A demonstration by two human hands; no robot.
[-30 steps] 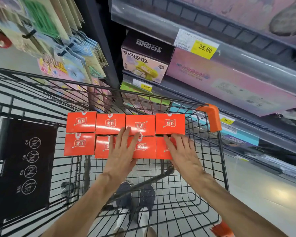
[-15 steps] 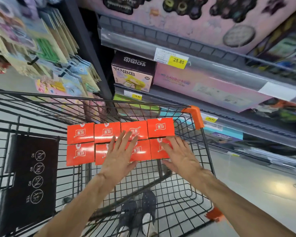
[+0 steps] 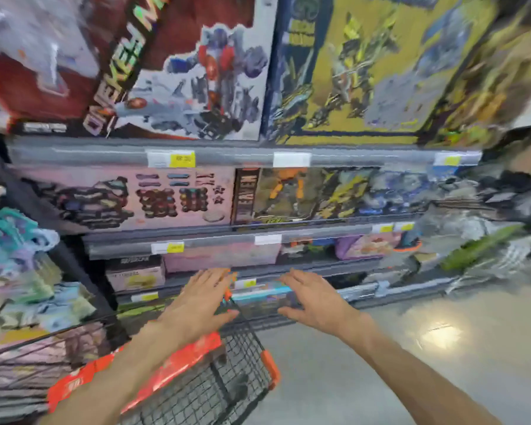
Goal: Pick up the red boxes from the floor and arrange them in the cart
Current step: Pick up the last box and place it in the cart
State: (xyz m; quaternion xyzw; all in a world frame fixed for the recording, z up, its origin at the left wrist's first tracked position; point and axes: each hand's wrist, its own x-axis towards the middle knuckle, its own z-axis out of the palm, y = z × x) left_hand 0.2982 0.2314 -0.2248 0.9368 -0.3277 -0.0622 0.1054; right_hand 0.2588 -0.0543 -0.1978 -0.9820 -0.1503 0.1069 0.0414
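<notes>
The picture is blurred by motion. The red boxes (image 3: 178, 363) lie side by side in the black wire cart (image 3: 242, 357) at the lower left, partly hidden by my left forearm. My left hand (image 3: 201, 302) hovers above the cart's far corner, fingers straight and spread, holding nothing. My right hand (image 3: 316, 297) hangs in the air to the right of the cart, over the floor, fingers loosely spread and empty. Neither hand touches the boxes.
Store shelves (image 3: 227, 154) with large toy boxes fill the view ahead, carrying yellow price tags (image 3: 181, 159). Hanging packets (image 3: 16, 271) crowd the left side. Shiny grey floor (image 3: 426, 348) lies to the right of the cart. An orange corner bumper (image 3: 270, 366) marks the cart's near right corner.
Both hands have lifted off the red boxes and now hover above and beyond the cart. The view has swung up and to the right, toward the shelves.
</notes>
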